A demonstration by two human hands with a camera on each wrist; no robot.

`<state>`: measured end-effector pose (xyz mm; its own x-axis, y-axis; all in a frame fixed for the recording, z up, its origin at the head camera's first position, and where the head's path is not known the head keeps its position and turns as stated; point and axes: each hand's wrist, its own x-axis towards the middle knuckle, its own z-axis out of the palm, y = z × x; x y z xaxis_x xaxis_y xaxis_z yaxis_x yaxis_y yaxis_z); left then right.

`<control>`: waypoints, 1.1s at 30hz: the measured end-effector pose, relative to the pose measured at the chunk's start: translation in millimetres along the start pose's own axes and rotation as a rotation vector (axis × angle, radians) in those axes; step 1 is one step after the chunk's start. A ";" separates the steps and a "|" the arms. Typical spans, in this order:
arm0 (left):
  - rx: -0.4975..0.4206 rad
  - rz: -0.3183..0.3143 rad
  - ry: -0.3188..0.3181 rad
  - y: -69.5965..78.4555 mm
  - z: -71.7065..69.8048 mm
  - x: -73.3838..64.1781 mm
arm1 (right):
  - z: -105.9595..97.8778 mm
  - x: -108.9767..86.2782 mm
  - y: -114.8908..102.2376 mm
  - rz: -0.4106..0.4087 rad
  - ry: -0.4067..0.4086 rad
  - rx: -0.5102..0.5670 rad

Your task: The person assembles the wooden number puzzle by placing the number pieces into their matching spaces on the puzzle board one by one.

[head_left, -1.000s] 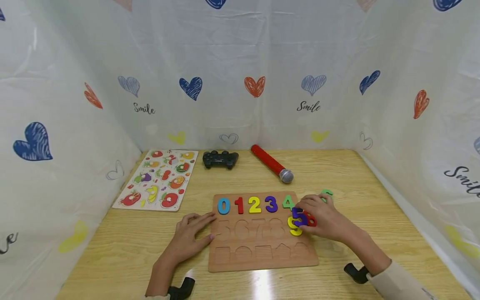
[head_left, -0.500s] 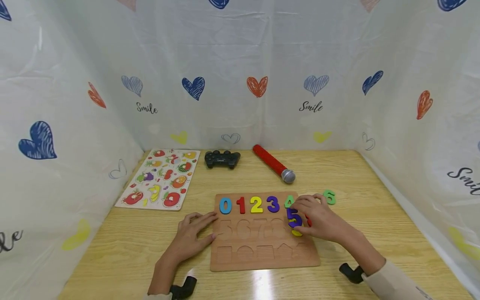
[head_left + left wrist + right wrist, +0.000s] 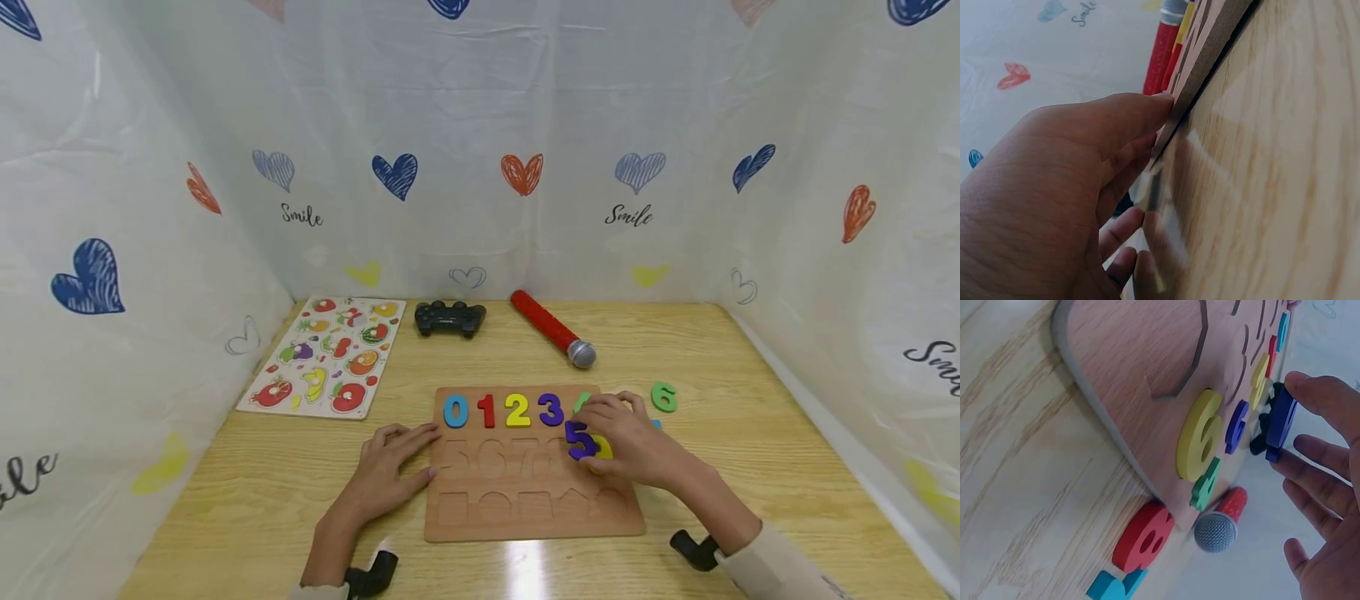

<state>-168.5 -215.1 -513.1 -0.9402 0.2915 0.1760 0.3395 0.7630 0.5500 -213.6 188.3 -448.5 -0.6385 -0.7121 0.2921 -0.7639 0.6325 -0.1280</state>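
Note:
My right hand [image 3: 633, 437] pinches a purple number 5 [image 3: 1280, 422] between thumb and fingertips, raised over the right side of a wooden number puzzle board [image 3: 525, 530]. Beneath it a yellow number piece [image 3: 1188, 450], looking like a 9, lies on the board, partly covered in the head view. My left hand [image 3: 386, 475] rests at the board's left edge, fingers extended, with fingertips [image 3: 1163, 103] against the rim. Along the top row sit a blue 0 [image 3: 447, 412], red 1 [image 3: 489, 412], yellow 2 [image 3: 517, 421], purple 3 [image 3: 557, 408] and green 4 [image 3: 1200, 494]. Lower rows show bare recesses.
A green 6 [image 3: 663, 397] lies right of the board. By the board's corner are a red 8 [image 3: 1125, 547] and a blue piece [image 3: 1107, 587]. Behind stand a red microphone [image 3: 547, 322], a black game controller [image 3: 450, 318] and a fruit puzzle board [image 3: 281, 371]. A printed curtain surrounds the table.
My right hand has carried the purple 5 a little leftward over the board, uncovering the green 6. The left hand stays at the board's edge. The head view has shifted slightly.

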 end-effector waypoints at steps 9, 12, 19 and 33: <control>0.006 -0.007 0.005 1.2 0.3 -3.0 | 3.6 7.5 -9.3 -0.006 -0.018 0.042; 0.001 -0.016 -0.010 1.5 1.6 -6.3 | 5.5 8.2 -12.1 -0.013 -0.026 0.056; 0.010 -0.011 0.001 0.7 0.8 -5.5 | 6.3 15.5 -15.9 -0.031 -0.037 0.049; 0.000 -0.015 -0.011 0.6 0.3 -0.5 | 11.2 28.6 -24.8 -0.102 -0.009 0.030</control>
<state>-167.8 -214.7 -513.1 -0.9449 0.2862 0.1588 0.3253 0.7673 0.5527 -214.0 148.9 -447.6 -0.5576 -0.7752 0.2969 -0.8276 0.5468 -0.1267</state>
